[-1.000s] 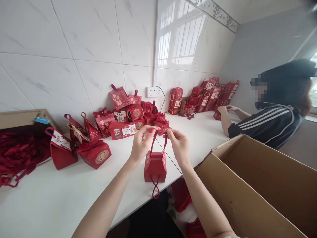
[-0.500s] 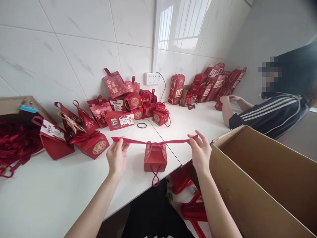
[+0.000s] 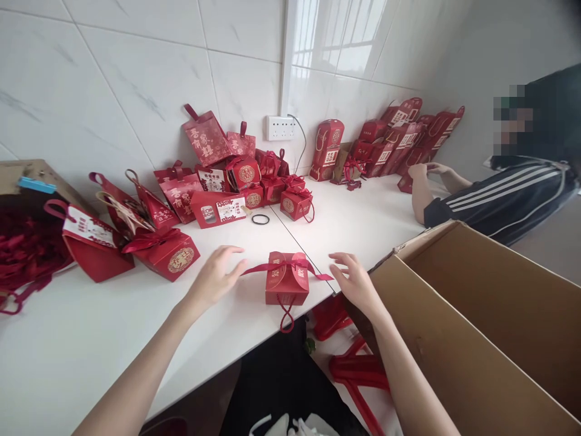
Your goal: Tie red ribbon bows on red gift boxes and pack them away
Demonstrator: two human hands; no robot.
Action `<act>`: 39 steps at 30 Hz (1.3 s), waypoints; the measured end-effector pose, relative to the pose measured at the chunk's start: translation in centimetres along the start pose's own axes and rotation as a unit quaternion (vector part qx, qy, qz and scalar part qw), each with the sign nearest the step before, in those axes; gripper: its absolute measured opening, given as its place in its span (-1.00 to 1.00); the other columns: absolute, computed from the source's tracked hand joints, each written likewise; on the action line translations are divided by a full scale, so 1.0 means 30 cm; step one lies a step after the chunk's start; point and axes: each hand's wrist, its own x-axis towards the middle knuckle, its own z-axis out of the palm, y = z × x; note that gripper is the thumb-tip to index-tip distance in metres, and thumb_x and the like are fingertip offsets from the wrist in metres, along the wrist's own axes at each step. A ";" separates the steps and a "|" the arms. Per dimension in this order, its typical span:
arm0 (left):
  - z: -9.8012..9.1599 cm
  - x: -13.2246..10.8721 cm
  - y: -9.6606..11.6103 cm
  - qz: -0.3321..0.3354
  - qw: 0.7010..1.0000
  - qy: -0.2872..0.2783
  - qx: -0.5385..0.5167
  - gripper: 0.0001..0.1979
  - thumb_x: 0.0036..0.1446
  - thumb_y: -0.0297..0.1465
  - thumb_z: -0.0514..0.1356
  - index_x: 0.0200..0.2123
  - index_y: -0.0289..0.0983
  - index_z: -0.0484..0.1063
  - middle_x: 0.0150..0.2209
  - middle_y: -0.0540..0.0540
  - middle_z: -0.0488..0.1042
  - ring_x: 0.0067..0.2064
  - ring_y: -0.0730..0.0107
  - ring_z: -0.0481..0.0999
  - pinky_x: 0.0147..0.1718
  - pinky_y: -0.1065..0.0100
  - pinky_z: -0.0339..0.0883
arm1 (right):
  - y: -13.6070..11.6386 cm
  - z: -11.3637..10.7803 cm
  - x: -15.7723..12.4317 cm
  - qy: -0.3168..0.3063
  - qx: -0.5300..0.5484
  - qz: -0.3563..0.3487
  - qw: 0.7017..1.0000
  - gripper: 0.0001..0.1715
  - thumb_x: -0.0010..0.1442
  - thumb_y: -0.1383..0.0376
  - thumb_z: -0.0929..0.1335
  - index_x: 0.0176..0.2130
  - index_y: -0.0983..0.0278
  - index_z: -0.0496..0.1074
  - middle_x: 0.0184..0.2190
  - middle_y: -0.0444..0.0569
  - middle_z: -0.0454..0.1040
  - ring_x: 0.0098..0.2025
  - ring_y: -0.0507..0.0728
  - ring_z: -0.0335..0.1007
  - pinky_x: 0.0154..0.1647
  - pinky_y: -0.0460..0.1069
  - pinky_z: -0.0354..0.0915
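Worktop: flat, smooth white surface (image 3: 113, 345), a thin dark seam (image 3: 285, 230) crossing it at a slant
Front edge: red cardboard gift box (image 3: 287, 290) with a red ribbon over its top and a red cord loop hanging past the edge
Left end: heap of dark-red ribbon (image 3: 27, 260), loose ends on the surface
Left of centre: red faceted box (image 3: 166, 257) with gold emblem and bow, just beside a red wedge-shaped box (image 3: 97, 257)
Middle: thin black ring (image 3: 260, 219) between a red windowed carton (image 3: 218, 212) and a small red bow-topped box (image 3: 295, 206)
Back right: tall red box (image 3: 325, 154), upright
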 end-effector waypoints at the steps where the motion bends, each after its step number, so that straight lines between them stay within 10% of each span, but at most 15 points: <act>1: 0.019 0.013 0.022 -0.001 0.996 -0.089 -0.008 -0.70 0.03 -0.13 0.10 -0.29 -0.23 0.40 -0.22 -0.10 0.44 -0.09 0.17 0.39 -0.04 0.22 0.20 | -0.027 0.018 0.020 -0.045 0.034 0.001 0.998 -0.66 0.14 0.11 0.22 -0.15 0.23 0.37 -0.11 0.05 0.36 -0.11 0.16 0.33 -0.14 0.06 0.26; 4: 0.079 0.046 0.045 -0.051 0.954 -0.284 -0.081 -0.56 0.12 -0.02 -0.06 -0.42 -0.28 0.33 -0.43 -0.03 0.36 -0.34 0.32 0.37 -0.28 0.30 0.25 | -0.078 0.071 0.071 -0.154 0.067 0.038 0.985 -0.54 0.14 -0.04 0.21 -0.41 0.28 0.35 -0.44 -0.06 0.39 -0.38 0.08 0.30 -0.36 -0.02 0.21; 7: 0.120 0.059 0.021 -0.086 0.918 -0.347 -0.174 -0.55 0.08 0.01 -0.01 -0.50 -0.29 0.24 -0.53 0.03 0.25 -0.47 0.46 0.25 -0.47 0.41 0.13 | -0.070 0.103 0.094 -0.227 0.146 0.090 0.959 -0.48 0.08 -0.10 0.26 -0.55 0.29 0.23 -0.62 -0.17 0.23 -0.58 -0.03 0.08 -0.56 -0.08 0.01; 16: 0.157 0.054 -0.017 -0.123 0.871 -0.334 -0.339 -0.60 -0.03 -0.10 0.20 -0.57 -0.32 0.22 -0.57 0.08 0.22 -0.53 0.59 0.15 -0.50 0.46 0.04 | -0.001 0.082 0.101 -0.336 0.367 0.144 0.856 -0.47 0.05 -0.08 0.33 -0.55 0.29 0.16 -0.69 -0.33 -0.12 -0.66 -0.13 -0.30 -0.59 -0.09 -0.25; 29: 0.170 0.064 -0.051 -0.097 0.868 -0.335 -0.353 -0.57 -0.05 -0.08 0.22 -0.62 -0.30 0.21 -0.58 0.06 0.22 -0.51 0.55 0.17 -0.49 0.45 0.07 | 0.052 0.083 0.130 -0.357 0.456 0.165 0.798 -0.53 -0.02 -0.04 0.40 -0.45 0.31 0.32 -0.51 -0.13 0.30 -0.49 0.00 0.28 -0.48 -0.07 0.14; 39: 0.187 0.060 -0.106 -0.114 0.866 -0.348 -0.340 -0.55 -0.03 -0.07 0.19 -0.62 -0.29 0.14 -0.60 0.07 0.18 -0.54 0.56 0.10 -0.54 0.44 -0.01 | 0.080 0.072 0.122 -0.306 0.405 0.184 0.842 -0.62 -0.09 0.16 0.49 -0.54 0.32 0.30 -0.66 -0.21 0.25 -0.57 -0.07 0.14 -0.52 -0.11 0.00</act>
